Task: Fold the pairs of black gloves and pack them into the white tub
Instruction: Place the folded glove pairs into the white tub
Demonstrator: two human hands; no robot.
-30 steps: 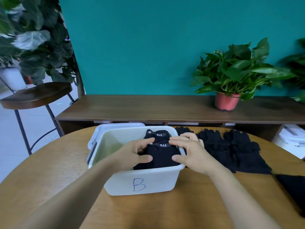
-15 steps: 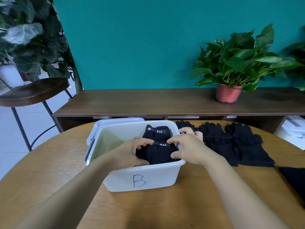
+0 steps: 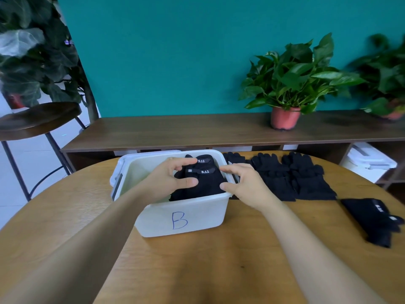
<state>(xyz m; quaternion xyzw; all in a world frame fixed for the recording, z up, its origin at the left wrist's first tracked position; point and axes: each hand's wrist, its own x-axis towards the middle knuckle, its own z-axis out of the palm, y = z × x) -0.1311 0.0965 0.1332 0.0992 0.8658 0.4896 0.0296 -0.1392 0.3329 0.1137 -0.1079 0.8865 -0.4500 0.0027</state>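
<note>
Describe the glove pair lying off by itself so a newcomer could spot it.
Start at the round wooden table and go right of the white tub marked B. Past the row of spread gloves, nearer the person, lies a lone glove pair. It alone sits apart, angled.

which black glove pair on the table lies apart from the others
The black glove pair alone at the right edge; the others lie side by side beside the white plastic tub.
</note>
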